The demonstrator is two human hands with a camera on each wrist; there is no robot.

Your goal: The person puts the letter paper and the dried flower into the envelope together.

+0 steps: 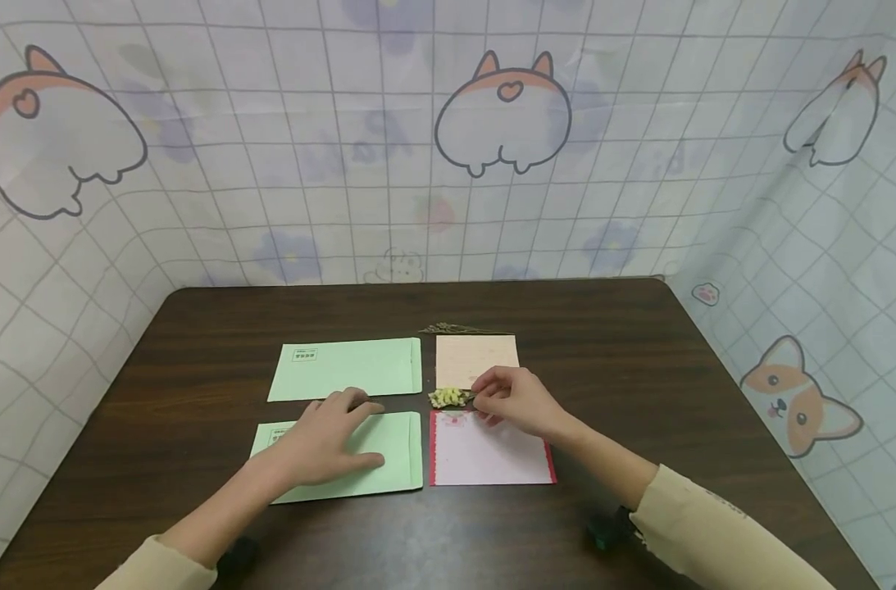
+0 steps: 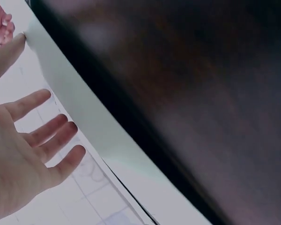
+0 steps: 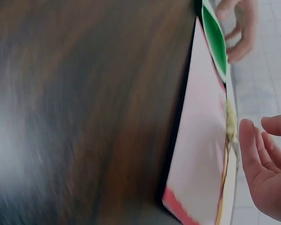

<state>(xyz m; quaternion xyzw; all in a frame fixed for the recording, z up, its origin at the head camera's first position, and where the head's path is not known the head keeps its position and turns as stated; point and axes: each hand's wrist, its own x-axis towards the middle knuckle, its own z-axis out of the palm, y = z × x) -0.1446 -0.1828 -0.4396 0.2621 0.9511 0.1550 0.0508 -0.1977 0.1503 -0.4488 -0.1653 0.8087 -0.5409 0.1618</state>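
My left hand (image 1: 325, 438) hovers over the lower green envelope (image 1: 388, 442), its fingers spread and loosely bent. The left wrist view shows the same hand (image 2: 33, 140) with nothing in it. My right hand (image 1: 517, 401) is at the stem end of a small bunch of pale yellow dried flowers (image 1: 449, 397), above the top edge of a pink card with red borders (image 1: 484, 459). In the right wrist view the bunch (image 3: 231, 122) lies just past the card (image 3: 196, 136), and a gap shows between my bent thumb and fingers (image 3: 248, 140).
Another green envelope (image 1: 352, 369) lies farther back on the dark wooden table (image 1: 588, 344). Beside it is a cream card (image 1: 466, 356), with a thin dried sprig (image 1: 458, 329) along its far edge. A patterned cloth (image 1: 388, 180) hangs behind the table.
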